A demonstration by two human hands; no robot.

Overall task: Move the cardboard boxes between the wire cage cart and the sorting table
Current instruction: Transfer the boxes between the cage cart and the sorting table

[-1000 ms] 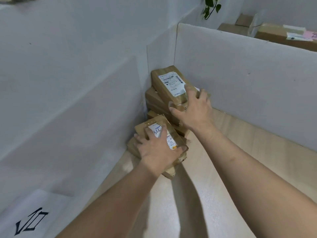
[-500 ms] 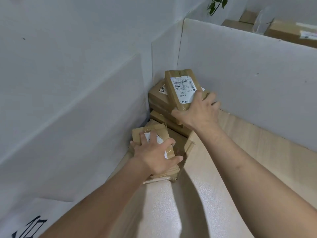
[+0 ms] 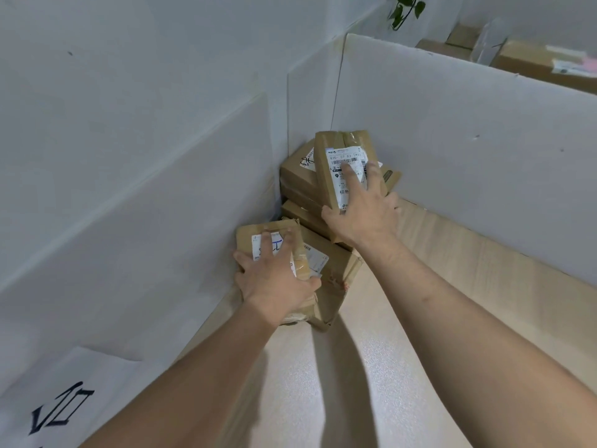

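Note:
Several small brown cardboard boxes are stacked in the far corner of a white-walled bin. My right hand (image 3: 361, 211) grips the top box (image 3: 336, 147), a narrow one with a white shipping label, tilted up against the stack (image 3: 295, 176). My left hand (image 3: 274, 276) is clamped over a smaller taped box (image 3: 248, 232) with a handwritten label, at the near left of the pile. Another labelled box (image 3: 336, 266) lies between my two hands, under them.
White cardboard walls (image 3: 452, 130) close in the left and far sides. The floor (image 3: 403, 318) of the bin is brown cardboard. Beyond the far wall lie larger boxes (image 3: 529, 59) and a green plant (image 3: 403, 11).
My right hand has tipped the labelled top box up and slid further onto its label. My left hand has pulled the smaller box left, off the pile.

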